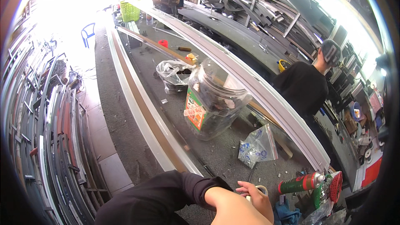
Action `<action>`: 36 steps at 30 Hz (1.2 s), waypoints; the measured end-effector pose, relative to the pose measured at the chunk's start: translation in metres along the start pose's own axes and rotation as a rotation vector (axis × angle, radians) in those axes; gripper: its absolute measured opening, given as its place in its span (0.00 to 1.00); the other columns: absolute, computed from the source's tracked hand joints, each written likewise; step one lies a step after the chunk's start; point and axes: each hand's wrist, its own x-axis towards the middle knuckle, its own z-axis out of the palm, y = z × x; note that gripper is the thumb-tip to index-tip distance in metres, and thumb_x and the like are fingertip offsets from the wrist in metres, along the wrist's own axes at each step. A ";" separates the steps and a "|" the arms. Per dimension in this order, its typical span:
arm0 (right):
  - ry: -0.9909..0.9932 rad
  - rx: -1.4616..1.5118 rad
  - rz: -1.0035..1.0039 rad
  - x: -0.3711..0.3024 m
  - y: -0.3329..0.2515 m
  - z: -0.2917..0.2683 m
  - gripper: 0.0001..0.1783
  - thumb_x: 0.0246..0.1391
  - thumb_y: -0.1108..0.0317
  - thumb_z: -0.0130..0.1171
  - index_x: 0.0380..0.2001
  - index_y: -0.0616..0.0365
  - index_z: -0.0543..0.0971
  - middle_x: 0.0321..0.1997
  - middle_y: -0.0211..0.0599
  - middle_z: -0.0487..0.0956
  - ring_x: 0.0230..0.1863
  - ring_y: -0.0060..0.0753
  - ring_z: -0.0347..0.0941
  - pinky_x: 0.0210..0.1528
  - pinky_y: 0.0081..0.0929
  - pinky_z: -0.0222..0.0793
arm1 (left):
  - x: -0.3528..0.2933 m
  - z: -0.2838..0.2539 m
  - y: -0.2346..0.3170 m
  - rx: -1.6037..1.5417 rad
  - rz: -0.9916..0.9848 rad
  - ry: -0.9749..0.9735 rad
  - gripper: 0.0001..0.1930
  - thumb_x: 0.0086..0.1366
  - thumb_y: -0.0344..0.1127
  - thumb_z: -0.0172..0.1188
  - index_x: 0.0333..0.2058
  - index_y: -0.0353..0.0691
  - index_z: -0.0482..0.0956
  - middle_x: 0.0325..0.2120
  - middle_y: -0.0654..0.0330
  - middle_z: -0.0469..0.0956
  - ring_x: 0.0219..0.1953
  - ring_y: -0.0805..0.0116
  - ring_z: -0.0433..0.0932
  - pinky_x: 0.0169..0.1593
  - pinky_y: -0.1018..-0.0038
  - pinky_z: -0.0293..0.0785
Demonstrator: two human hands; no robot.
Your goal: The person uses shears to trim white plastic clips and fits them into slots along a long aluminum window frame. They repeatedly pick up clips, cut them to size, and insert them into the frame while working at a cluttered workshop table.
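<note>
At the counter's (216,152) near edge, one hand (256,198), side unclear, has its fingers curled around a small pale roll (261,190); a green spray can (301,183) lies just right, pointing right.

Your hand (255,196) sits at the lower edge of the view, fingers curled around a small pale roll (262,190) on the grey counter (225,150); which hand it is cannot be told, since the forearm in its dark sleeve crosses in from the lower left. Just right of it lies a green and red spray can (301,183) on its side. Ahead of your hand a clear plastic bag (258,145) rests near a large clear plastic jar (214,100), tipped on its side. Long white frame profiles (266,95) run along the counter. A person in black (306,85) stands on the far side.
</note>
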 end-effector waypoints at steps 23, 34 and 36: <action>-0.045 0.110 0.035 -0.003 0.009 0.003 0.25 0.59 0.65 0.62 0.60 0.52 0.75 0.46 0.45 0.85 0.40 0.33 0.82 0.47 0.29 0.77 | -0.005 0.000 0.014 0.146 -0.038 0.026 0.25 0.53 0.60 0.54 0.22 0.41 0.67 0.15 0.60 0.66 0.18 0.57 0.70 0.22 0.65 0.63; -0.033 0.103 0.031 0.002 0.033 0.013 0.25 0.58 0.66 0.64 0.59 0.51 0.76 0.44 0.44 0.85 0.39 0.28 0.82 0.46 0.26 0.77 | -0.004 0.002 0.015 0.180 -0.029 0.027 0.23 0.54 0.59 0.55 0.21 0.42 0.67 0.15 0.61 0.66 0.18 0.57 0.70 0.22 0.65 0.62; -0.037 0.156 0.064 0.005 0.040 0.016 0.25 0.57 0.65 0.65 0.59 0.52 0.76 0.44 0.45 0.85 0.39 0.29 0.82 0.46 0.26 0.76 | -0.002 0.003 0.014 0.180 -0.032 0.022 0.23 0.54 0.58 0.55 0.20 0.42 0.67 0.15 0.61 0.66 0.18 0.57 0.70 0.22 0.65 0.62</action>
